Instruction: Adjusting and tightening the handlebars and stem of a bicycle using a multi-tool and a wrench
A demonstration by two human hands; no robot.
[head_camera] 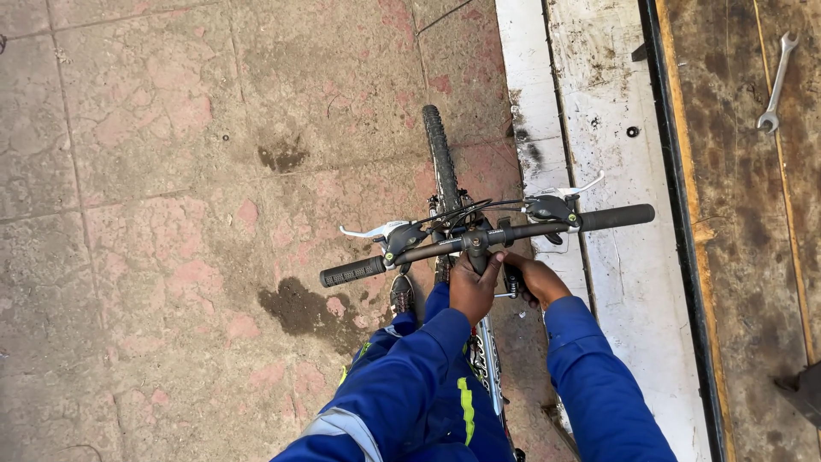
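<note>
A bicycle stands below me on the paving, its black handlebar [513,231] running across the view with black grips and silver brake levers. The front tyre [440,158] points away from me. My left hand [473,287] is closed around the stem just behind the handlebar's middle. My right hand [537,278] sits right beside it, fingers curled on a small dark tool [511,282] with a silvery end at the stem. Both arms wear blue sleeves. The stem itself is mostly hidden by my hands.
A silver spanner [776,81] lies on a dirty brown surface at the far right. A worn white strip [616,171] runs beside the bicycle. Dark stains [299,308] mark the reddish paving on the left. My shoe [402,293] shows under the bar.
</note>
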